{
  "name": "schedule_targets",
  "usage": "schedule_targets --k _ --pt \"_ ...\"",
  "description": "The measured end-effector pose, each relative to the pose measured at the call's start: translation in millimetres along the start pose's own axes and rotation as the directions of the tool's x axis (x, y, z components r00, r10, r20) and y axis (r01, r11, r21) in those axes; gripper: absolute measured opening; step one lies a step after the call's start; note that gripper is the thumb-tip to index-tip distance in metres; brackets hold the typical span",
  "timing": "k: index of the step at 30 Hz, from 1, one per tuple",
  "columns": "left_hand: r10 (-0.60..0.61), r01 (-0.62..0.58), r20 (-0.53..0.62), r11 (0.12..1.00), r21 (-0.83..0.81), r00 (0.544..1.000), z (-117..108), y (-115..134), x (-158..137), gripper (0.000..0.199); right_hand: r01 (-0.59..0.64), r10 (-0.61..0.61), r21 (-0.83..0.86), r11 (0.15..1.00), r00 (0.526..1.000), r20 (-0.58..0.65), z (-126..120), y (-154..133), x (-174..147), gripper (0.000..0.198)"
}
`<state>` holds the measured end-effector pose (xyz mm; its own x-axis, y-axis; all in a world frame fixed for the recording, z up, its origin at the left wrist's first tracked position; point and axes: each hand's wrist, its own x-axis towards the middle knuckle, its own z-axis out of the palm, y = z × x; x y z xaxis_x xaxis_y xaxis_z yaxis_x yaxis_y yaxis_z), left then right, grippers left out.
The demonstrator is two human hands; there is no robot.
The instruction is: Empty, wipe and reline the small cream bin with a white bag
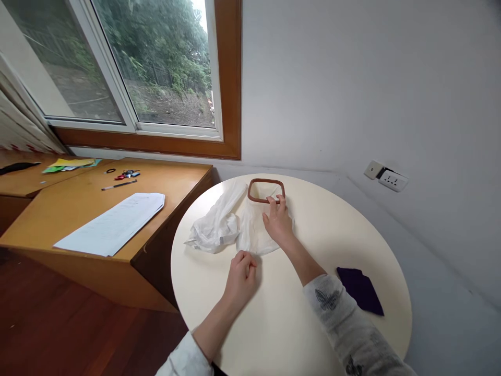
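Tabletop (274, 324), cream and round, spreads before you. On it lies crumpled white translucent plastic (213, 230), some draping below a brown, rounded-rectangular frame (267, 180). Your right hand (278, 222), fingers slightly parted, touches the frame's near-right corner; your left hand (240, 274) curls just beside the plastic. Whether either grips, I cannot tell.

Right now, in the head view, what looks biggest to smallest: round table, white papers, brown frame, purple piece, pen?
1. Round table
2. White papers
3. Brown frame and purple piece: too close to rank; the piece lies nearer the camera
4. Pen
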<state>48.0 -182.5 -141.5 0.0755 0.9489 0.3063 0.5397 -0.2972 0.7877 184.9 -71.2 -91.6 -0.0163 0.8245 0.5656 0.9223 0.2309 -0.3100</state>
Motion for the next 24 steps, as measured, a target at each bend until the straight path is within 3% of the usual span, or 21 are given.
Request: schedule_targets --k 24 --pt "-0.071 0.073 0.062 0.997 -0.034 0.996 2.0 -3.8 1.6 0.02 0.001 -0.001 -0.02 1.0 1.0 0.017 15.6 -2.8 22.1 0.049"
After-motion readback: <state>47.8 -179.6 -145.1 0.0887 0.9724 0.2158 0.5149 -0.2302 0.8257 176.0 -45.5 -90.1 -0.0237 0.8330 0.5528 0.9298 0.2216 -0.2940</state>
